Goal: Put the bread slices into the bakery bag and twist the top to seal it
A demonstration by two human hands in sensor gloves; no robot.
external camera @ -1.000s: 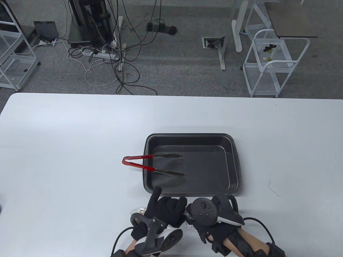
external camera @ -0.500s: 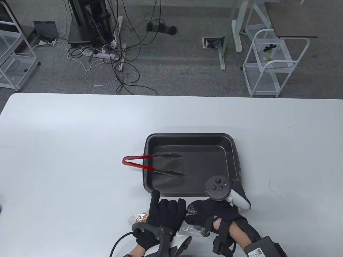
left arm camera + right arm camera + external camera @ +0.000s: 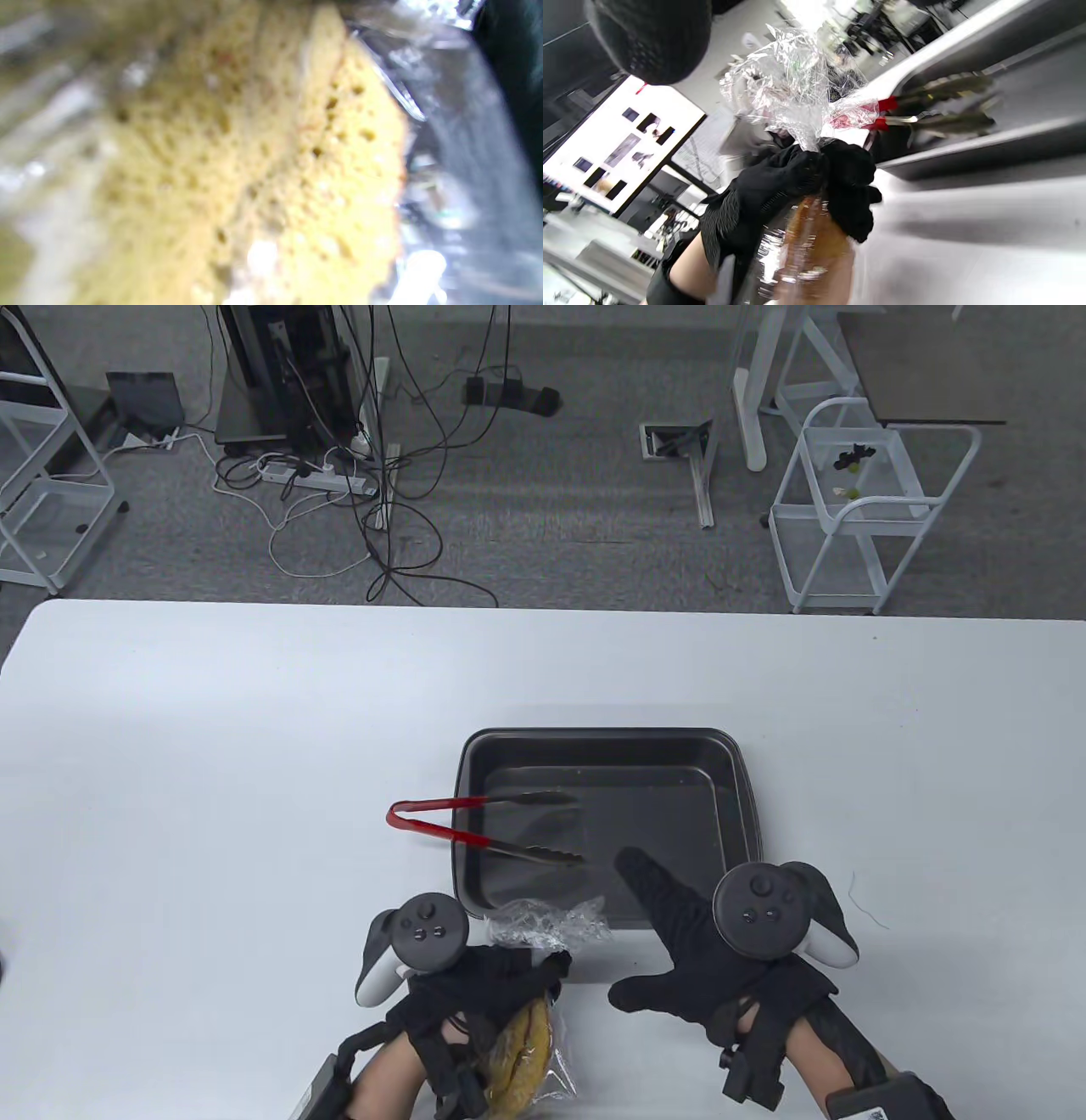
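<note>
The clear bakery bag (image 3: 547,920) lies near the table's front edge with yellow-brown bread slices (image 3: 522,1056) inside. My left hand (image 3: 517,980) grips the bag at its neck, just below the crinkled, bunched top. The right wrist view shows that same grip (image 3: 806,182), the plastic top (image 3: 789,93) fanning out above it and the bread (image 3: 814,250) below. In the left wrist view, porous bread (image 3: 271,169) behind plastic fills the frame. My right hand (image 3: 670,950) is off the bag to its right, fingers spread and holding nothing.
A dark baking tray (image 3: 607,736) sits just beyond the hands. Red-handled tongs (image 3: 475,827) rest over its left rim, tips inside. A thin bit of wire (image 3: 861,899) lies to the right. The floor beyond holds cables and white racks.
My right hand has let go of the bag's top, moved right and spread its fingers. My left hand has turned and now holds the neck alone, the bag's top pointing toward the tray.
</note>
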